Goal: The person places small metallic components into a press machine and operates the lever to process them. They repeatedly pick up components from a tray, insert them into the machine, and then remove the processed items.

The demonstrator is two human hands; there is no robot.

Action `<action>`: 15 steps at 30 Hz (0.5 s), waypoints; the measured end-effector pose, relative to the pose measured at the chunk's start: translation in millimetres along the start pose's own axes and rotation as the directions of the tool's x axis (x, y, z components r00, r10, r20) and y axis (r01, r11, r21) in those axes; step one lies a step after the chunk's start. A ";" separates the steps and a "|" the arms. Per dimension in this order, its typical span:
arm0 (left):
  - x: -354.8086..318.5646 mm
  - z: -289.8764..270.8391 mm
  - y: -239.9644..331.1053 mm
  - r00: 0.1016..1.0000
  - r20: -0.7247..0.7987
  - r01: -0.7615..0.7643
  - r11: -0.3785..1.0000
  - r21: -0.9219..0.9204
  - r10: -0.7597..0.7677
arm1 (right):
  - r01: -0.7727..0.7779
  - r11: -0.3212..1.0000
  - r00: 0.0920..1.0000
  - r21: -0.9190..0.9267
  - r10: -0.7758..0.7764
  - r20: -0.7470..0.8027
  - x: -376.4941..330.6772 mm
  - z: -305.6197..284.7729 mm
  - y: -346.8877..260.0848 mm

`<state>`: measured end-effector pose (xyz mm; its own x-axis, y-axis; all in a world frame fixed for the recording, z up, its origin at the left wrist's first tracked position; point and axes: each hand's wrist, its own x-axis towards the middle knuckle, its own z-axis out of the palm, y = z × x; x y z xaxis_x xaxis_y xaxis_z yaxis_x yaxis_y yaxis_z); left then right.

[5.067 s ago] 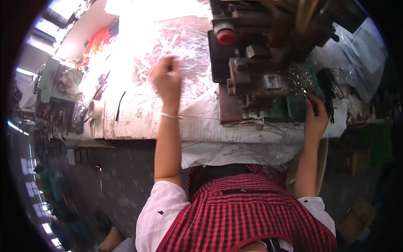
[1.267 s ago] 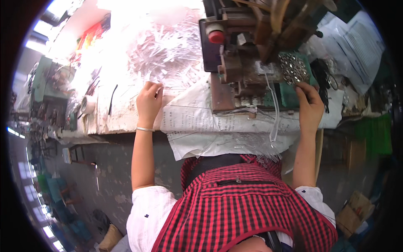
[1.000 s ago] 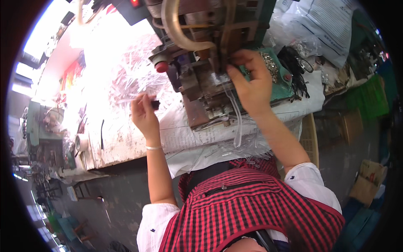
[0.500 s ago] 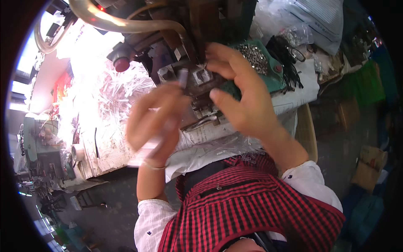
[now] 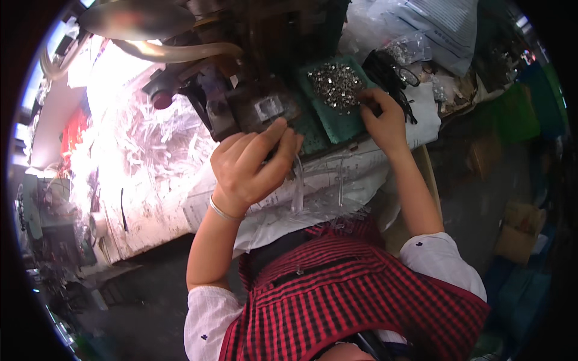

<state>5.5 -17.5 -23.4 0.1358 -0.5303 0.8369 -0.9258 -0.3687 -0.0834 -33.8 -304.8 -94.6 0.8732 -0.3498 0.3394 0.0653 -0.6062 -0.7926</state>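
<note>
My left hand [image 5: 250, 165] is closed, its fingertips pinched together just in front of the machine's metal block [image 5: 268, 108]. A clear plastic strip [image 5: 298, 186] hangs down from beneath its fingers and seems to be held there. My right hand [image 5: 385, 120] is at the right edge of a green tray [image 5: 330, 126], with thumb and index finger drawn together beside a heap of small shiny metal pieces [image 5: 337, 87]. Whatever those fingertips hold, if anything, is too small to make out.
A dark machine with a red button [image 5: 161, 99] and a pale hose [image 5: 180, 51] stands ahead. Many clear plastic strips [image 5: 162, 138] lie on the left, with more [image 5: 340, 216] near my apron. Black cords [image 5: 385, 72] and plastic bags [image 5: 442, 27] sit beyond the tray.
My right hand has gone from the machine's block rightward to the tray of metal pieces. My left hand has shifted right and up, closer in front of the block.
</note>
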 end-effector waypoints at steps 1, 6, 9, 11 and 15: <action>-3.1 2.8 0.4 0.999 -0.044 0.002 1.000 0.002 -0.002 | -0.042 0.997 0.998 -0.061 0.045 0.049 -10.8 -0.4 -4.1; -7.1 -1.3 10.8 0.985 -0.028 0.165 0.983 -0.084 -0.168 | 0.074 0.862 0.994 -0.501 -0.103 -0.032 -18.9 19.5 -17.5; -39.8 -18.7 18.3 0.928 -0.141 0.330 0.936 -0.120 -0.345 | 0.054 0.744 0.995 -0.666 -0.099 -0.029 -14.4 26.0 -19.9; -89.4 -13.7 0.1 0.712 -0.391 0.599 0.795 -0.095 -0.583 | 0.086 0.747 0.994 -0.659 -0.105 0.011 -12.8 23.2 -14.7; -132.4 -1.6 -61.2 0.429 -0.072 0.867 0.433 -0.246 -0.900 | -0.047 0.861 0.997 -0.507 0.013 -0.071 -14.7 23.0 -13.2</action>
<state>43.6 76.5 -128.2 0.8662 0.1596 0.4735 -0.3702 -0.4314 0.8227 -36.4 -275.2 -100.8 0.8376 -0.4072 0.3642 -0.2295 -0.8673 -0.4418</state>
